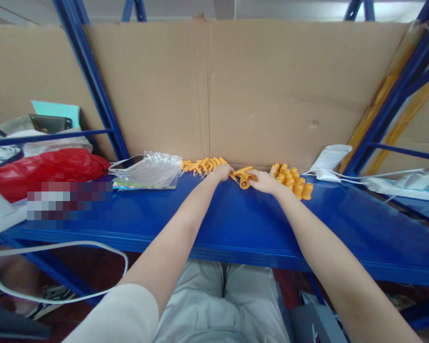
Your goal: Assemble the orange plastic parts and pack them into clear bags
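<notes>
Both my hands reach to the back of the blue table. My left hand (223, 171) is closed at the end of an orange piece with a short metal chain (237, 180). Just right of it, my right hand (265, 182) has its fingers closed on an orange hollow plastic piece (245, 183) with a round opening facing me. Left of my left hand lies a row of orange branched pieces with small chains (202, 166). Beyond my right hand, several orange ribbed cylinders (289, 178) stand close together. My fingertips are small and partly hidden.
A blue metal table (157, 209) runs across, backed by a cardboard wall (257, 95). Left are a clear plastic bag (153, 174), a phone (130, 163) and a red bag (53, 166). Right lie a white packet (331, 159) and a power strip (396, 187). A white cable (127, 267) loops low left.
</notes>
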{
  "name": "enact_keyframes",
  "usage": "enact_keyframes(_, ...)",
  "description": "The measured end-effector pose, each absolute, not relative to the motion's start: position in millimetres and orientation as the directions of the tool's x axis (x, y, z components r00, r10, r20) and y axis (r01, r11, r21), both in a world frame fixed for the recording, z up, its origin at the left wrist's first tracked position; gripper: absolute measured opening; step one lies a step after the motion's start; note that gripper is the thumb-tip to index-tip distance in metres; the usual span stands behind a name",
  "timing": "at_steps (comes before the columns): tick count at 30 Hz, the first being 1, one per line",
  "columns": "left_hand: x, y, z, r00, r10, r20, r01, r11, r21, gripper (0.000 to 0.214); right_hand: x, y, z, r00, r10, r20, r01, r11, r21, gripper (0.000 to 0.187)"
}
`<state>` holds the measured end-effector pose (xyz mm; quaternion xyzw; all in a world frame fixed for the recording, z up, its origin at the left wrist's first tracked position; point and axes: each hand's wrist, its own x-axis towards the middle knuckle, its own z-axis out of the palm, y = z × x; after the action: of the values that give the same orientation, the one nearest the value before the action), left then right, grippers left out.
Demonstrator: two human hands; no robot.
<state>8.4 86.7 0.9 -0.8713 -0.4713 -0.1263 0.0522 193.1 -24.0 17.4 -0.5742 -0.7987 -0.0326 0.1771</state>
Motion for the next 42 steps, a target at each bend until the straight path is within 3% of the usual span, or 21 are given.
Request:
enact_keyframes(9, 12.3, 70.5, 7.2, 0.466, 0.858, 0.214, 0.882, -0.468, -0.043, 0.036, 188.0, -27.2, 22.4, -0.188, 0.946, 0.266, 0.966, 0.227, -0.126, 0.044)
enact_keyframes(15, 3.9, 74.8, 0.3, 0.474, 0.815, 0.333, 0.878, -0.469, -0.101, 0.035, 187.1, -27.3, 22.5, -0.16, 0.963, 0.218, 0.982, 0.178, -0.068, 0.041)
enact_keyframes(18, -3.5, 81.9, -1.6, 0.472, 0.8, 0.37, 0.864, -0.504, -0.011, 0.036, 185.5, -25.2, 19.3, -0.158, 0.966, 0.206, 0.983, 0.173, -0.056, 0.039)
enact_keyframes(22, -7.1, 93.3, -1.7, 0.415, 0.804, 0.425, 0.816, -0.536, 0.217, 0.037, 181.9, -24.0, 15.5, -0.171, 0.964, 0.202, 0.982, 0.184, -0.05, 0.038)
enact_keyframes(26, -5.6, 99.7, -0.7, 0.388, 0.807, 0.445, 0.755, -0.555, 0.349, 0.027, 178.3, -24.1, 13.1, -0.166, 0.966, 0.199, 0.981, 0.182, -0.064, 0.038)
enact_keyframes(35, -0.3, 99.0, 9.3, 0.305, 0.771, 0.56, 0.688, -0.584, 0.43, 0.026, 169.6, -19.1, -0.5, -0.203, 0.941, 0.27, 0.963, 0.242, -0.121, 0.043)
enact_keyframes(42, -1.6, 75.7, 33.4, 0.365, 0.734, 0.573, 0.681, -0.63, 0.373, 0.025, 174.1, -11.4, -0.9, -0.209, 0.941, 0.264, 0.941, 0.267, -0.206, 0.045)
